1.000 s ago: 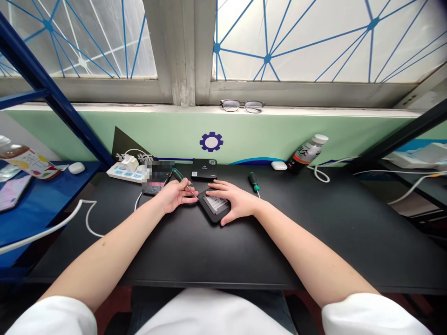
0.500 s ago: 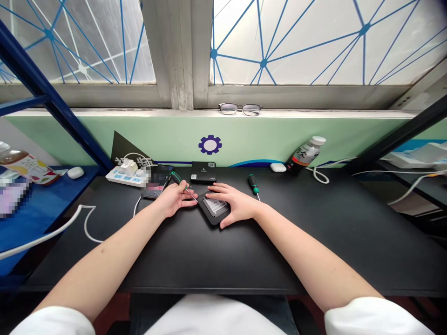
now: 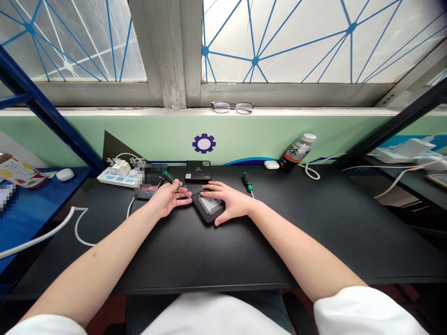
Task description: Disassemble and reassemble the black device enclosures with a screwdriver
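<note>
The broad black desk (image 3: 314,232) is sitting slightly further left in view than half a second ago; the bare right hand (image 3: 233,201) and left hand (image 3: 169,198) are keeping their pose. The flat black rectangular box (image 3: 210,205) with a silver label is lying under the right fingers, which are grasping it from above; the left fingers are pinching a slim green-and-black screwdriver (image 3: 168,177), its metal shaft pointing at the box's left corner

The bare left forearm (image 3: 104,251) and bare right forearm (image 3: 291,242) reach forward, converging. The bare left hand (image 3: 169,199) pinches with thumb and forefinger, other fingers extended; the bare right hand (image 3: 233,200) arches palm-down, thumb spread from its fingers.
</note>
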{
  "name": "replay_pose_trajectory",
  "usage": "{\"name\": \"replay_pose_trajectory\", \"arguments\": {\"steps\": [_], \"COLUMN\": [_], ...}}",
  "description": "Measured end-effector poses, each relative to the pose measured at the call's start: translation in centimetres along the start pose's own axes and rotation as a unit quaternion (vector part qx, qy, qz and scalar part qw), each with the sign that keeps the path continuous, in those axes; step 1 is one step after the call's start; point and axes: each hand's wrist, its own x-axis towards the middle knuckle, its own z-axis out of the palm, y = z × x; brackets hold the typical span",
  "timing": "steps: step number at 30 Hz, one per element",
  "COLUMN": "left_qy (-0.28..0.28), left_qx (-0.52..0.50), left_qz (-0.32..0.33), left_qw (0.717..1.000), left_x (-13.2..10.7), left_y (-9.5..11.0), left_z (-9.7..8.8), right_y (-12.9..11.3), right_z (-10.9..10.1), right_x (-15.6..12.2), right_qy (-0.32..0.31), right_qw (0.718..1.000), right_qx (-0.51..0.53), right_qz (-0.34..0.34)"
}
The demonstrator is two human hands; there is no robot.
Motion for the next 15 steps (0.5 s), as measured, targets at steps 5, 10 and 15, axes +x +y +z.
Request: {"name": "replay_pose_trajectory", "arguments": {"steps": [5, 10, 15], "left_qy": [-0.009, -0.046, -0.085], "left_qx": [-0.003, 0.004, 0.033], "left_qz": [0.002, -0.004, -0.016], "left_qw": [1.0, 0.999, 0.996], "left_x": [0.5, 0.6, -0.2], "left_y": [0.0, 0.0, -1.0], "left_z": [-0.5, -0.9, 0.0], "right_y": [0.0, 0.3, 0.4], "right_z": [0.0, 0.2, 0.4], "right_x": [0.0, -0.1, 0.0], "right_qy": [-0.004, 0.002, 0.029], "right_qw": [1.0, 1.0, 0.999], "right_qx": [-0.004, -0.006, -0.008], "right_qz": [0.004, 0.002, 0.012]}}
